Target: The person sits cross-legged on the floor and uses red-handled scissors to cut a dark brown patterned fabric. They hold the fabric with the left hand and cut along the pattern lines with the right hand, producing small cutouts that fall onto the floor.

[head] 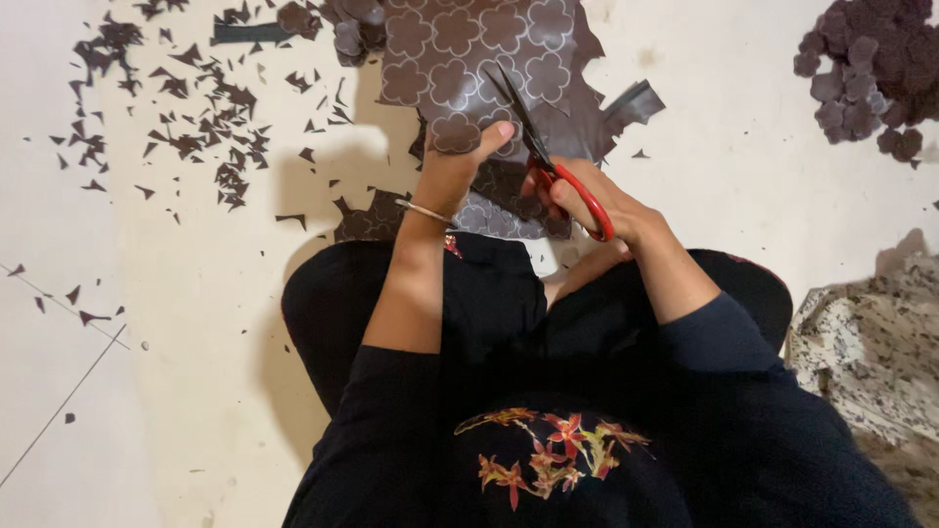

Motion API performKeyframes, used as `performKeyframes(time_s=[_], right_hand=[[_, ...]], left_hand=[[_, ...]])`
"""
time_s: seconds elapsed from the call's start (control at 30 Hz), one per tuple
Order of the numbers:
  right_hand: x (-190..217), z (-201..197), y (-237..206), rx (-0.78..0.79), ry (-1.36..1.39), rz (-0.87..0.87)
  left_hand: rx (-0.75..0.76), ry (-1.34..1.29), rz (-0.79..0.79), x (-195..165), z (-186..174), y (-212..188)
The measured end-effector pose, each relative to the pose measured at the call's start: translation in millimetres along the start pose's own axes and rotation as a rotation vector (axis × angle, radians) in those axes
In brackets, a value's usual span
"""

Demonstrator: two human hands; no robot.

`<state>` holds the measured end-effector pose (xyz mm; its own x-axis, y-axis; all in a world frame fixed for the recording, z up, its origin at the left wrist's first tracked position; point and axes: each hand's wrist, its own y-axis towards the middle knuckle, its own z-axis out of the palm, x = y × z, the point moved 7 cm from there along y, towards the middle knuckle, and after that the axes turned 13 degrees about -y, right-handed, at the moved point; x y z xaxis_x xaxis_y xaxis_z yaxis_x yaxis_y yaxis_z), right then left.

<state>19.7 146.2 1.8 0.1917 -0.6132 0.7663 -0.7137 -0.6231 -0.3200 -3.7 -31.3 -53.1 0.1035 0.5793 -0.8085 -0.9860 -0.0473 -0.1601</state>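
The left hand (452, 166) pinches the near edge of a dark brown sheet (479, 59) marked with pale flower outlines, thumb pressed on top and the other fingers hidden beneath it. The right hand (587, 200) grips a pair of red-handled scissors (548, 156), fingers curled through the loops; the blades stand open and point away from the person, over the sheet. The sheet lies on the pale floor (196, 323) just beyond the person's knees, near the top edge of the view. Small dark offcuts (196, 127) are scattered across the floor toward its top left corner. A pile of cut flower shapes (871, 68) sits at the top right corner. A speckled cloth (871, 342) lies at the right edge.
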Motion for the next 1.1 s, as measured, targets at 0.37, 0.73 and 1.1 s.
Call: performKeyframes(time_s=[0.37,0.73,1.1], right_hand=[[17.3,-9.1,-6.4,-0.021,-0.139,-0.150],[17.5,-8.3,-8.9,-0.018,-0.093,-0.068],[16.6,-12.7,-10.0,0.006,-0.154,-0.049]], left_hand=[[0.018,0.114,0.141,-10.5,3.4,-7.4],[0.060,0.040,0.069,-25.0,12.0,-16.8],[0.012,0.165,0.115,-15.1,1.7,-10.6]])
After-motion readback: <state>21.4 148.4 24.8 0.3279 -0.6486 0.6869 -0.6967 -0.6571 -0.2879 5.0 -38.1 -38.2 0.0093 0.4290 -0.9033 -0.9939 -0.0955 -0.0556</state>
